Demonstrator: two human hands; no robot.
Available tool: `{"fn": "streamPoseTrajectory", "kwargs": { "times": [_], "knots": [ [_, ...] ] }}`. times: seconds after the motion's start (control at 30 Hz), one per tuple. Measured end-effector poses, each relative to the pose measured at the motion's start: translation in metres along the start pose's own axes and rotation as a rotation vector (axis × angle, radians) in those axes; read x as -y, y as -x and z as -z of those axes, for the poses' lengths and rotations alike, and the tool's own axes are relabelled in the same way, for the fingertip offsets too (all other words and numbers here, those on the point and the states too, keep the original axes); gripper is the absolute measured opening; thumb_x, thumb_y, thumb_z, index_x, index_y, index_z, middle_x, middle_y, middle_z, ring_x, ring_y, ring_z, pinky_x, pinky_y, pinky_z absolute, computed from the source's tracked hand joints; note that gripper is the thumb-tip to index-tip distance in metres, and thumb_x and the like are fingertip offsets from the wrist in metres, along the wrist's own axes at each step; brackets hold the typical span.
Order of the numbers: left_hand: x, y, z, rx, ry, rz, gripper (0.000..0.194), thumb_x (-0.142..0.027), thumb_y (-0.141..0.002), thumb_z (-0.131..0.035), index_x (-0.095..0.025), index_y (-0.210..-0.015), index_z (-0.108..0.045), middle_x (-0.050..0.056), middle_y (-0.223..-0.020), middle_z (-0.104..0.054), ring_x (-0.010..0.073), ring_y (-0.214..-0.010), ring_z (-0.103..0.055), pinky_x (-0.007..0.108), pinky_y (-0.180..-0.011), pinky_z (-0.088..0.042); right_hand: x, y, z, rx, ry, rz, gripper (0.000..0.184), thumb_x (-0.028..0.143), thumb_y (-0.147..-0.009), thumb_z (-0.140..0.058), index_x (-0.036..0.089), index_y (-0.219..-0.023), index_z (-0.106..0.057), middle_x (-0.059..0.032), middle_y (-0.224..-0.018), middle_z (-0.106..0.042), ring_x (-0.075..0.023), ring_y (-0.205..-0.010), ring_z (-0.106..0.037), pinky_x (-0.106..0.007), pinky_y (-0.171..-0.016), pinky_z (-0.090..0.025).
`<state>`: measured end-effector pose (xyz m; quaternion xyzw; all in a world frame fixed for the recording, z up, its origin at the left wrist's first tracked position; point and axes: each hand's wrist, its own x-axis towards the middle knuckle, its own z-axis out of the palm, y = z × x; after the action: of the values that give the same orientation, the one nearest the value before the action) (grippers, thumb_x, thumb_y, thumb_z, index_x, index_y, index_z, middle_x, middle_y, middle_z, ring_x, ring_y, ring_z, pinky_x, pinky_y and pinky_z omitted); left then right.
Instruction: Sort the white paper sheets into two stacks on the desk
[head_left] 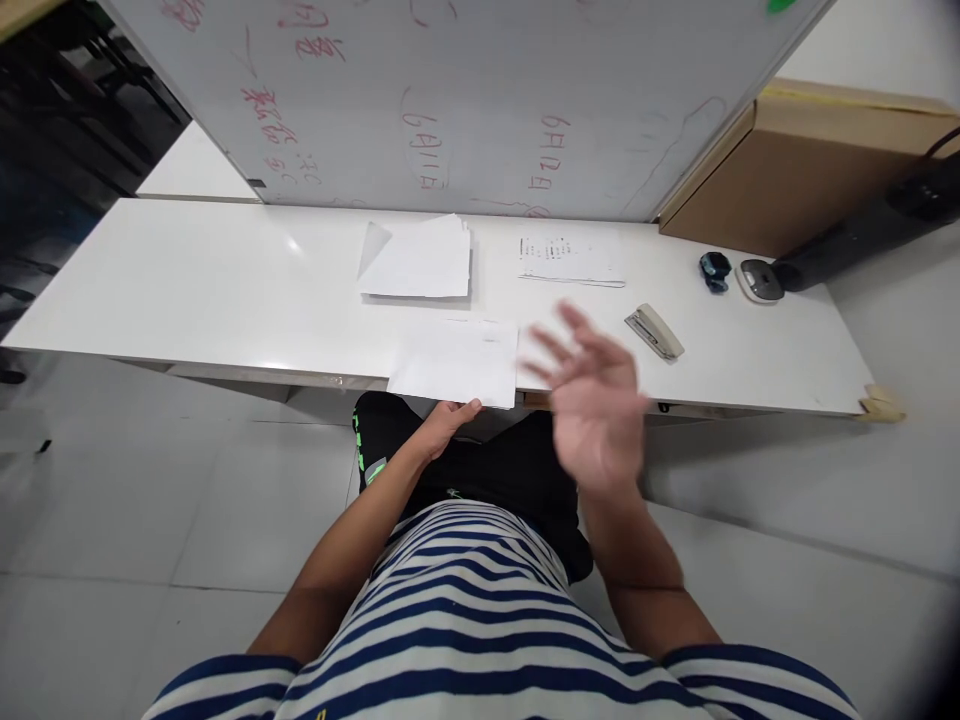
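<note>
My left hand (450,422) grips the near edge of some white paper sheets (454,362), thumb on top and fingers underneath. The sheets jut slightly past the desk's front edge. My right hand (598,400) is raised with its palm showing and fingers spread, a little blurred, holding nothing. Beyond it to the right lies a beige stapler (655,332) on the desk. A thicker stack of white paper (416,260) with one corner folded over sits behind the held sheets. To the right of that stack are printed sheets (571,258) with dark text.
The white desk (187,280) backs onto a whiteboard (480,110) with red handwriting. At the right stand a cardboard box (817,170), a dark watch-like object (715,271) and a grey-and-white mouse-like device (760,281). A tan piece (882,404) sticks out at the desk's right corner.
</note>
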<state>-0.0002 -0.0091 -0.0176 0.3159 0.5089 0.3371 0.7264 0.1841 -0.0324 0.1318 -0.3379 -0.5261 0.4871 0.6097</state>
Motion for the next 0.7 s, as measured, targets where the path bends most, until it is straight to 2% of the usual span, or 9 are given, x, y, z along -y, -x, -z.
{"fn": "streamPoseTrajectory", "kwargs": {
  "times": [0.07,0.13,0.2,0.27,0.33,0.4,0.5,0.7],
  "knots": [
    [-0.001,0.0,0.002,0.054,0.003,-0.02,0.057,-0.055,-0.061,-0.081,-0.013,-0.098,-0.073,0.015,-0.112,-0.07,0.0307,-0.117,-0.058,0.042,-0.103,-0.039,-0.031,-0.03,0.055,-0.345,0.584,0.001,0.05,0.061,-0.088,-0.04,0.036,-0.132,-0.041,-0.0035,-0.152,-0.029,-0.029,-0.139,-0.032,-0.052,-0.108,-0.035],
    [0.0,-0.002,0.003,0.09,0.023,-0.036,0.056,-0.056,-0.065,-0.079,-0.011,-0.098,-0.073,0.016,-0.113,-0.07,0.0314,-0.119,-0.057,0.044,-0.103,-0.038,-0.06,-0.057,0.119,-0.528,0.995,-0.082,0.056,0.054,-0.087,-0.047,0.025,-0.134,-0.04,-0.0134,-0.147,-0.035,-0.0318,-0.137,-0.031,-0.054,-0.11,-0.028],
    [0.002,-0.003,0.005,0.096,0.052,-0.042,0.055,-0.059,-0.068,-0.075,-0.011,-0.096,-0.073,0.017,-0.113,-0.069,0.0319,-0.121,-0.055,0.045,-0.103,-0.038,-0.082,-0.074,0.174,-0.551,1.262,-0.226,0.058,0.047,-0.086,-0.051,0.019,-0.135,-0.039,-0.0178,-0.142,-0.041,-0.0345,-0.134,-0.033,-0.056,-0.108,-0.028],
    [0.004,-0.003,0.005,0.091,0.067,-0.042,0.056,-0.061,-0.07,-0.072,-0.011,-0.095,-0.073,0.018,-0.113,-0.069,0.0323,-0.122,-0.054,0.045,-0.103,-0.038,-0.094,-0.082,0.207,-0.452,1.434,-0.341,0.059,0.045,-0.083,-0.054,0.017,-0.134,-0.043,-0.0187,-0.139,-0.045,-0.036,-0.13,-0.038,-0.056,-0.105,-0.031],
    [0.004,-0.001,0.005,0.093,0.06,-0.028,0.058,-0.063,-0.07,-0.071,-0.011,-0.096,-0.072,0.018,-0.116,-0.067,0.0325,-0.122,-0.054,0.045,-0.103,-0.037,-0.1,-0.082,0.219,-0.334,1.532,-0.441,0.051,0.046,-0.085,-0.051,0.017,-0.125,-0.051,-0.0181,-0.129,-0.053,-0.0352,-0.12,-0.046,-0.053,-0.098,-0.038],
    [0.002,0.003,0.006,0.118,0.043,-0.01,0.06,-0.065,-0.071,-0.069,-0.012,-0.098,-0.071,0.019,-0.122,-0.064,0.0325,-0.123,-0.053,0.045,-0.103,-0.037,-0.101,-0.08,0.217,-0.274,1.598,-0.494,0.043,0.047,-0.087,-0.047,0.016,-0.115,-0.057,-0.0172,-0.118,-0.058,-0.0332,-0.11,-0.051,-0.048,-0.09,-0.042],
    [0.001,0.01,0.009,0.167,-0.012,-0.001,0.06,-0.066,-0.077,-0.061,-0.014,-0.105,-0.069,0.018,-0.132,-0.058,0.0326,-0.126,-0.05,0.046,-0.104,-0.035,-0.1,-0.077,0.209,-0.272,1.664,-0.503,0.041,0.048,-0.088,-0.044,0.015,-0.109,-0.059,-0.0172,-0.112,-0.06,-0.0314,-0.104,-0.053,-0.042,-0.082,-0.044],
    [0.006,0.017,0.035,0.236,-0.08,-0.058,0.065,-0.062,-0.073,-0.069,-0.023,-0.124,-0.058,0.016,-0.142,-0.05,0.0328,-0.13,-0.047,0.047,-0.103,-0.035,-0.101,-0.07,0.201,-0.2,1.69,-0.487,0.042,0.052,-0.088,-0.044,0.016,-0.104,-0.058,-0.0167,-0.106,-0.061,-0.0292,-0.097,-0.054,-0.037,-0.074,-0.041]
  ]
}}
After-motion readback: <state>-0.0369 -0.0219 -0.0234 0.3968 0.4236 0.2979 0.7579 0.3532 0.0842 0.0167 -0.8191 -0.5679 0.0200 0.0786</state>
